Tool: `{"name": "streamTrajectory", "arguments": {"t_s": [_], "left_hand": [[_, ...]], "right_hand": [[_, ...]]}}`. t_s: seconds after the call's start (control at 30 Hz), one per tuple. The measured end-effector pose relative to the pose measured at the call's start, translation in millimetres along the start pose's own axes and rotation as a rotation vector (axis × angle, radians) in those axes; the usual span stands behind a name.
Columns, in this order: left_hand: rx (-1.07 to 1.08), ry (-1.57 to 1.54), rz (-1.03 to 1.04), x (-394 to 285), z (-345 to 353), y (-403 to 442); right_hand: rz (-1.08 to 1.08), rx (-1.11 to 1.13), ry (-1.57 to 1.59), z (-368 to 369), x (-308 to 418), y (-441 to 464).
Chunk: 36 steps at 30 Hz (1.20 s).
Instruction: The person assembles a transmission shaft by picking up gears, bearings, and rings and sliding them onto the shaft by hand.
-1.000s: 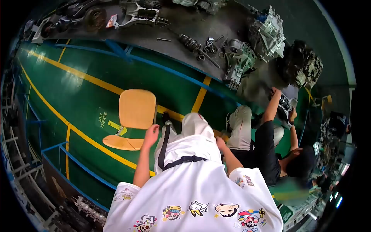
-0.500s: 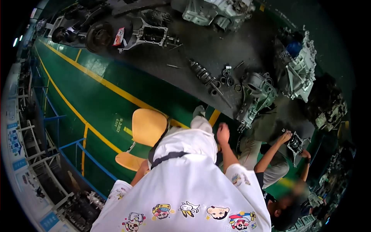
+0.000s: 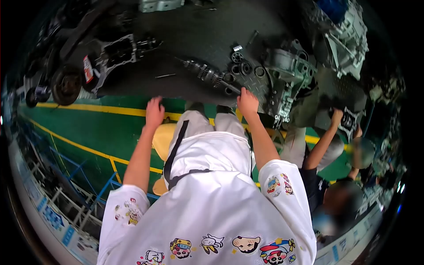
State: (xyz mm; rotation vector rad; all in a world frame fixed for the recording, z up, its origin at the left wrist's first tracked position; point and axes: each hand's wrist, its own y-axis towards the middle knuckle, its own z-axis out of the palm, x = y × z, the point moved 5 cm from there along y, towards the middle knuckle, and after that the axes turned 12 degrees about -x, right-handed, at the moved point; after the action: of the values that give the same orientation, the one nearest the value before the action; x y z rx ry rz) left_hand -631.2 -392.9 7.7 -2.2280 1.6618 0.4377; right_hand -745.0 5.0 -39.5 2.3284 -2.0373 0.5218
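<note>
My left hand [image 3: 154, 112] is raised just short of the workbench edge, its fingers loosely apart with nothing visible in them. At the near end of a gear shaft [image 3: 208, 74] is my right hand [image 3: 248, 102], with loosely bent fingers that hold nothing I can see. It covers the shaft's tip, so I cannot tell whether the two touch. The dark metal shaft carries several gears and lies slantwise on the bench. Several bearing rings [image 3: 245, 67] and a small bright cylinder [image 3: 237, 48] lie beyond my right hand. A short metal pin [image 3: 165, 76] lies beyond my left.
A grey gearbox housing [image 3: 289, 66] stands right of my right hand. An open metal housing [image 3: 118, 52] and a round drum [image 3: 66, 86] lie at left. A co-worker's hand [image 3: 337, 116] is on a gear part at right. A yellow chair [image 3: 161, 137] is beside my legs.
My body and view have turned toward the bench. My left hand has come forward into view, and my right hand has moved up to the gear shaft's end.
</note>
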Motion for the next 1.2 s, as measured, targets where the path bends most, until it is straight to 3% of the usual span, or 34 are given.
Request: {"name": "streamTrajectory", "arguments": {"t_s": [0.2,0.43,0.63,0.97,1.2], "left_hand": [[-0.001,0.214,0.568,-71.0,23.6,170.6],[0.168,0.204,0.782,-55.1,51.9,230.7],[0.259,0.03,0.808,-50.1,64.5,243.8],[0.326,0.159,0.884,-60.7,71.5,249.2],[0.366,0.046,0.803,-50.7,65.1,238.0]], "right_hand": [[0.258,0.112,0.032,2.4,10.6,-4.7],[0.437,0.232,0.005,4.2,14.7,-1.7],[0.446,0.282,0.043,13.2,6.4,-2.8],[0.493,0.313,0.024,16.0,4.7,-5.0],[0.478,0.34,-0.063,-39.1,28.7,-0.9]]}}
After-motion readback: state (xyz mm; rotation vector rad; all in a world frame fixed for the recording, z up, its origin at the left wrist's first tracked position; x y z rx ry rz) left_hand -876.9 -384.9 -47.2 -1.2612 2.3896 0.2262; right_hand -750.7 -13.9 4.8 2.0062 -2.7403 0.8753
